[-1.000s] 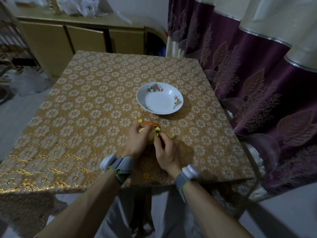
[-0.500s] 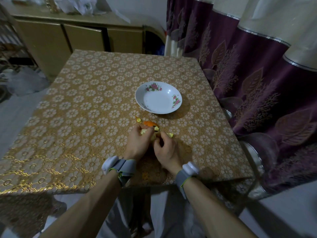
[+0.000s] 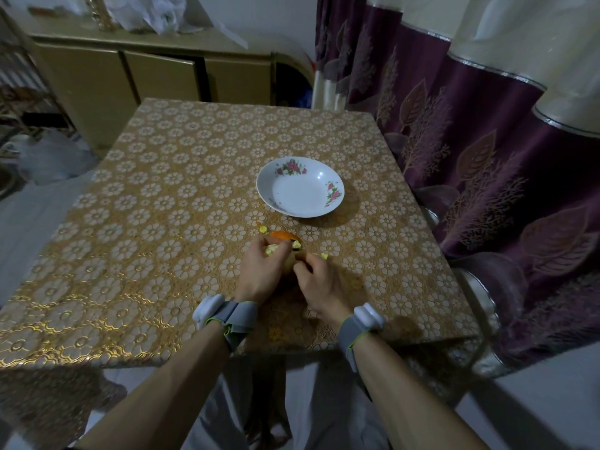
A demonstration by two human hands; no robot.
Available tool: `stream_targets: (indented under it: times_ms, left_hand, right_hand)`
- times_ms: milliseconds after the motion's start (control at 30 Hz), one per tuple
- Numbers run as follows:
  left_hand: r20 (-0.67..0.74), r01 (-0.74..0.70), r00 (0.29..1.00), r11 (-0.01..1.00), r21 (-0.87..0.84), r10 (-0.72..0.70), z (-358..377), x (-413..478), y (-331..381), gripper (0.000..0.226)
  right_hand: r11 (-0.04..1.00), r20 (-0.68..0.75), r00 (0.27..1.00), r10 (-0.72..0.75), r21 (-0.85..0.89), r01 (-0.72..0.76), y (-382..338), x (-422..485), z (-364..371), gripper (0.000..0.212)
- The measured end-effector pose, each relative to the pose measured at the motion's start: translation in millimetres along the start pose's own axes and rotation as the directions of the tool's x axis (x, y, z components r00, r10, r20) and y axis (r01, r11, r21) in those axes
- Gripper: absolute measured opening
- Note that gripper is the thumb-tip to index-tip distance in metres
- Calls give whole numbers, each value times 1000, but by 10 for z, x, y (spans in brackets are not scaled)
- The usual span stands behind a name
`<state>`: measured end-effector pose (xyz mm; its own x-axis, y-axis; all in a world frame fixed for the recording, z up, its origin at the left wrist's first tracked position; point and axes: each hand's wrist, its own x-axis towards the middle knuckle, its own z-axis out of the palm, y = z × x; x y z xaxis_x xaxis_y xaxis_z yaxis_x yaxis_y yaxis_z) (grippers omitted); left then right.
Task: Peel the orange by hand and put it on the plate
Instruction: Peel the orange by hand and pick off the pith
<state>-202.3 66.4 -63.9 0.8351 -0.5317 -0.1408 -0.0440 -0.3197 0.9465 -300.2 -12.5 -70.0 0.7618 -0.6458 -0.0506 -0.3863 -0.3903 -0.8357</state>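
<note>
The partly peeled orange [image 3: 285,246] sits between both hands near the table's front edge, pale flesh showing below and orange rind still on its far side. My left hand [image 3: 264,271] grips it from the left, fingers curled over the top. My right hand [image 3: 319,284] pinches at the peel on its right side. A white plate [image 3: 300,191] with pink flowers stands just beyond, nothing in it. Much of the orange is hidden by my fingers.
Small peel scraps lie on the gold flowered tablecloth [image 3: 162,238]: one [image 3: 262,228] left of the orange, one [image 3: 323,255] right of it. Purple curtains [image 3: 487,173] hang close along the right edge. A low cabinet [image 3: 146,79] stands behind the table.
Both hands stay on the orange with only small shifts of the fingers. The view has shifted slightly; the plate and scraps have not moved.
</note>
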Motion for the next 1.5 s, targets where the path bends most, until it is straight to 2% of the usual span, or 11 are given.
stream_targets:
  times_ms: [100,233,400,667,833,900,1000,1133,1300,1400,1500]
  left_hand:
    - [-9,-35,999,998,53,36,23,-7,-3,22]
    - [-57,-13,998,999,39,16,58,-20,28,21]
    - [-114,-88,989,995,50,93,90,-73,-19,17]
    - [-37,-63,997,994,88,66,40,-46,12,19]
    - [79,117,991,990,-82,-110,-52,-4,60,23]
    - [76,160,986,972,-172,-149,-85,-21,99,25]
    - [68,179,983,957,-230,-168,-91,-39,98,28]
    - [53,169,986,958,-234,-161,-75,-64,89,27]
    - [84,146,988,964,-222,-131,-78,-90,142,13]
    - [111,196,979,947,-253,-173,-98,-79,136,20]
    - [175,251,964,897,-364,-199,-133,-84,153,26]
  right_hand:
    - [998,-8,1000,2,-59,-2,-15,-4,12,17]
    - [1000,-42,999,11,-13,-12,-34,-44,56,20]
    - [998,-1,998,-62,2,62,4,-34,46,13]
    - [994,11,995,-101,-36,101,26,-42,42,14]
    - [989,-55,990,-127,-80,122,68,-57,86,8]
    - [986,-90,982,-164,-56,159,74,-67,120,16]
    - [982,-109,977,-185,-44,181,71,-59,140,27]
    - [970,-148,961,-232,-108,217,116,-40,203,22]
    - [959,-133,964,-229,-201,200,107,-54,250,17]
    - [956,-132,970,-203,-240,168,80,-59,257,19]
    - [975,-139,985,-103,-211,72,64,-24,244,7]
